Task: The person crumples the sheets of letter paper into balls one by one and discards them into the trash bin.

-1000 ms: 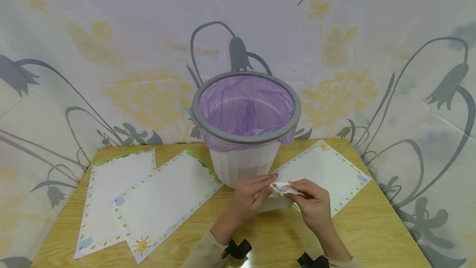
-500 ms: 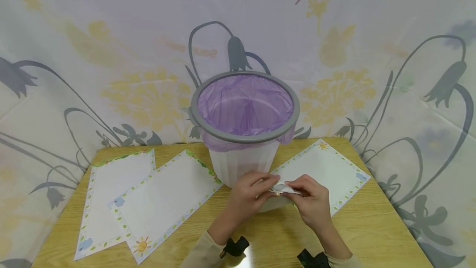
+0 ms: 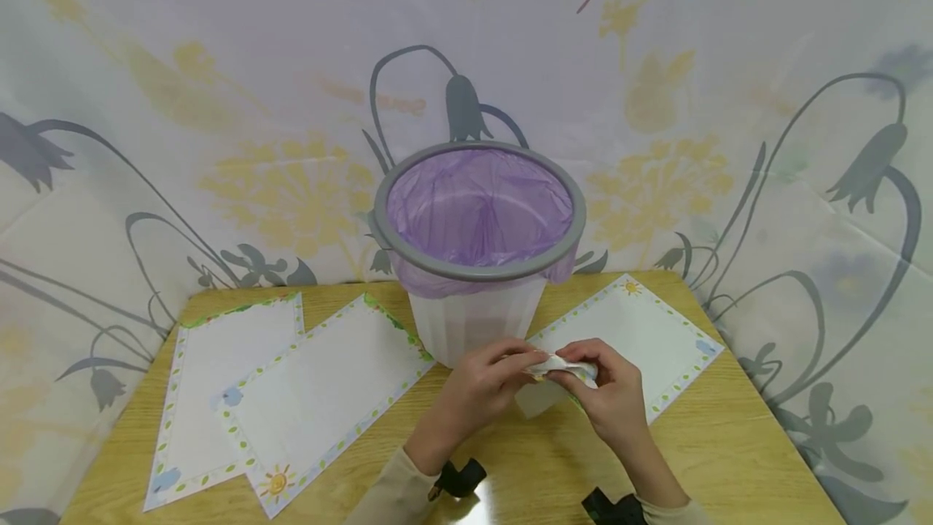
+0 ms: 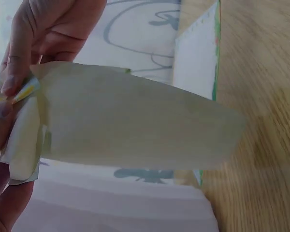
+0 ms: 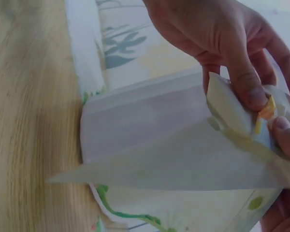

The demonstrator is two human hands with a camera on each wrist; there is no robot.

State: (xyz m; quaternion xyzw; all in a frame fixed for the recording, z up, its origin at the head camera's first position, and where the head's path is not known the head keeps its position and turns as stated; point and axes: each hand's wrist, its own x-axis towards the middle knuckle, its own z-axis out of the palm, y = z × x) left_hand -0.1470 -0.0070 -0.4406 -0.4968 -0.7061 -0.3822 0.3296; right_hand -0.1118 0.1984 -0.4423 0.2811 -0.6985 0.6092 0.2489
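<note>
Both hands hold one white sheet of paper [image 3: 541,397] with a printed leaf border, in front of the bin. Its upper part is crumpled into a small bunch [image 3: 561,364] between the fingers. My left hand [image 3: 477,387] pinches the bunch from the left, and my right hand [image 3: 615,395] grips it from the right with the thumb across the front. A flat length of the sheet [image 4: 135,121] still hangs down below, as the left wrist view shows. Seen in the right wrist view, a bit of coloured print [image 5: 267,110] shows on the bunched part between the thumbs.
A white bin [image 3: 477,326] with a grey rim and a purple liner [image 3: 481,209] stands at the table's back. Two bordered sheets overlap on the left, one sheet [image 3: 321,403] over another [image 3: 219,379]. A third sheet [image 3: 634,339] lies right of the bin. A patterned cloth [image 3: 291,104] hangs behind.
The fingers have shifted on the bunched paper, and the right thumb now lies farther across it. The hanging part of the sheet has swung slightly. The bin and other sheets are unmoved.
</note>
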